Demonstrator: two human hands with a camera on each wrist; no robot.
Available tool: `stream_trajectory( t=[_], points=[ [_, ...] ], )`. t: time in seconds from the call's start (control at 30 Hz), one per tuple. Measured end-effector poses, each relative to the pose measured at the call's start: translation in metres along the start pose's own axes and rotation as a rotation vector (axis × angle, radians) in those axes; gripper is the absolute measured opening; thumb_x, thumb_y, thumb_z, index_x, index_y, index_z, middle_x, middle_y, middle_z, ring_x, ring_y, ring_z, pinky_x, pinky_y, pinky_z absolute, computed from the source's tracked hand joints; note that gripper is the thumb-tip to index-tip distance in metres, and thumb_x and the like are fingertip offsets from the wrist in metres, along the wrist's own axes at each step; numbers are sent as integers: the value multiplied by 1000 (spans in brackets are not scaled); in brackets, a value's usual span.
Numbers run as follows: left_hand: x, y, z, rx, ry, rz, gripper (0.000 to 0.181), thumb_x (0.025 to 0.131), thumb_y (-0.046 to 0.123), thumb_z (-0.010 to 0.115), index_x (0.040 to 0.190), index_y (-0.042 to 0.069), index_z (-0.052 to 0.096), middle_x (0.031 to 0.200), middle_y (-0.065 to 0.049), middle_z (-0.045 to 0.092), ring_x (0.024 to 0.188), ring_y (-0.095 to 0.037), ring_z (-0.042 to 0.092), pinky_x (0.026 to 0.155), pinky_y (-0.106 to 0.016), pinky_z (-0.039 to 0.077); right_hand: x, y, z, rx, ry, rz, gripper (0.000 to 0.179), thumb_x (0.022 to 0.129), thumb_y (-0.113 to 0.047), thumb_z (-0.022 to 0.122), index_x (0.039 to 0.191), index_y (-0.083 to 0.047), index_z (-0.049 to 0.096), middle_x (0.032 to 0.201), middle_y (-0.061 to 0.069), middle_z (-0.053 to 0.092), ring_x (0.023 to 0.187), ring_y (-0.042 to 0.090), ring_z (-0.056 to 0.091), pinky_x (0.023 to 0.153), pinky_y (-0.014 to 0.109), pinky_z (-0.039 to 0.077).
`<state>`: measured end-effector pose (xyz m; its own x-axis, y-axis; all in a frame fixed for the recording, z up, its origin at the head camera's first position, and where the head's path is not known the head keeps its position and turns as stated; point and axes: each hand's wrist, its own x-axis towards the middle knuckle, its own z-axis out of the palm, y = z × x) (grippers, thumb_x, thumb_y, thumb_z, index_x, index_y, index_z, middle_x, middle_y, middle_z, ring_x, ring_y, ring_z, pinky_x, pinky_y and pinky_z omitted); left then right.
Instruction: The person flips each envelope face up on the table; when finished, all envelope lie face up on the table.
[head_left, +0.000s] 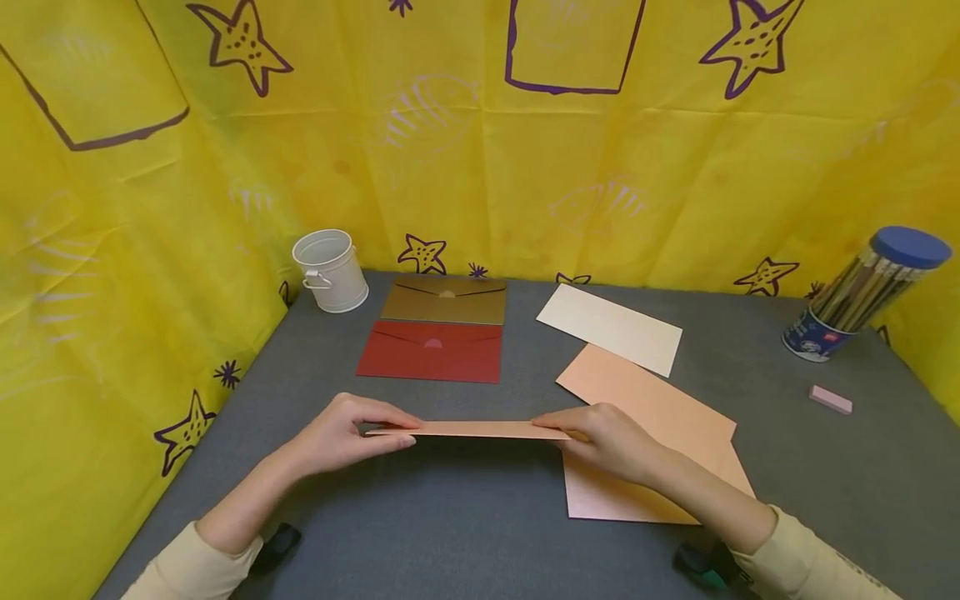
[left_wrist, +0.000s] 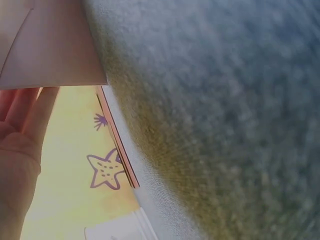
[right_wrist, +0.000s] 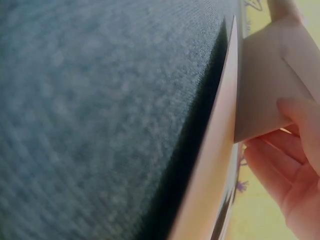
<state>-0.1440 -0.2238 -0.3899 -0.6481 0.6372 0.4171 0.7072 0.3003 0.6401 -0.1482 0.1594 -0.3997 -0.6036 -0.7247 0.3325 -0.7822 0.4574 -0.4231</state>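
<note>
A peach envelope (head_left: 480, 429), seen almost edge-on in the head view, is held up in front of the person by both hands. The left hand (head_left: 356, 432) pinches its left end, thumb below and fingers above. At the right end, the right hand (head_left: 611, 442) pinches it the same way. A flap line runs across the envelope (left_wrist: 55, 50) in the left wrist view, and the right wrist view shows the thumb pressed on the envelope (right_wrist: 265, 85). More peach envelopes (head_left: 645, 404) lie overlapping on the table, partly under the right forearm.
A gold envelope (head_left: 450, 304) and a red envelope (head_left: 431, 358) lie at the back centre, a cream envelope (head_left: 611, 325) right of them. A white bucket (head_left: 333, 275) stands back left. At right are a pencil tub (head_left: 817, 333) with a blue lid and a pink eraser (head_left: 830, 400).
</note>
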Motion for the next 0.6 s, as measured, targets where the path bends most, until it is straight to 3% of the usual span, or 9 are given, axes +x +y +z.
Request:
stream_trajectory(
  t=[0.17, 0.43, 0.6],
  points=[
    [1, -5, -3, -10, 58, -18, 25, 77, -1, 80, 99, 11, 78, 92, 3, 74, 82, -7, 69, 68, -18, 53, 3, 1, 0, 37, 31, 72, 24, 88, -6, 70, 111, -12, 75, 100, -4, 74, 77, 3, 65, 66, 22, 53],
    [-2, -12, -8, 25, 80, -175, 19, 84, 7, 76, 100, 15, 77, 93, 5, 73, 82, -8, 68, 71, -20, 54, 9, 10, 1, 106, 47, 175, 9, 87, -7, 72, 94, -9, 77, 85, -5, 73, 69, 2, 60, 62, 21, 51],
    [-2, -14, -10, 58, 71, -267, 21, 83, 9, 77, 102, 17, 76, 96, 6, 73, 85, -8, 67, 74, -22, 54, 14, 15, 1, 127, 56, 200, 7, 87, -10, 74, 92, -9, 76, 85, -3, 73, 72, 3, 62, 64, 22, 52]
  ],
)
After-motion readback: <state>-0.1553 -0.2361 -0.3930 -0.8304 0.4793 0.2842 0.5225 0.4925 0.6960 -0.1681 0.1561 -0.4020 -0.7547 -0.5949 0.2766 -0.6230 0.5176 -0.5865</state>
